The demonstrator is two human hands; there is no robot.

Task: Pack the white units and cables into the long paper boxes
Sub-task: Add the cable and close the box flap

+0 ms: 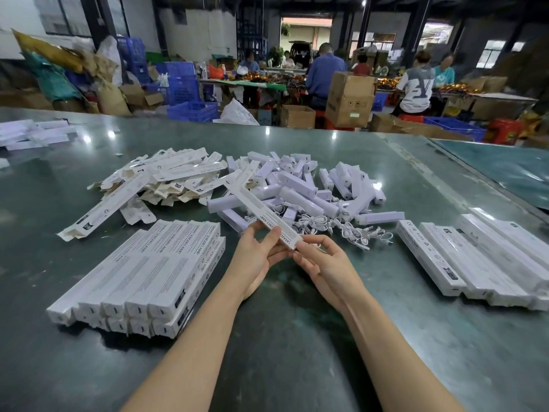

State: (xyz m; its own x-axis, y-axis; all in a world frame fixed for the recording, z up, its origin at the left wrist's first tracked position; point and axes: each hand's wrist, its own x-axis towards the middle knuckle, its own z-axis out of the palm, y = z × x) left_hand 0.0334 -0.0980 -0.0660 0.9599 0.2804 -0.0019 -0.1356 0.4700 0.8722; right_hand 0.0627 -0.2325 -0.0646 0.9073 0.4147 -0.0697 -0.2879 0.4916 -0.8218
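Observation:
A long white paper box [261, 211] printed with black text slants over the table, its far end above the pile. My left hand [261, 254] grips its near part with thumb on top. My right hand [323, 263] touches the box's near end with its fingertips. Behind lies a heap of white units [309, 185], with coiled white cables [350, 233] at its front edge. Flat unfolded boxes [160, 179] are heaped to the left.
A two-layer stack of closed boxes [148, 278] lies at near left, another row of closed boxes [481, 263] at right. More white boxes [32, 135] sit far left on the green table [282, 337]. Several people work at benches beyond, among cartons and blue crates.

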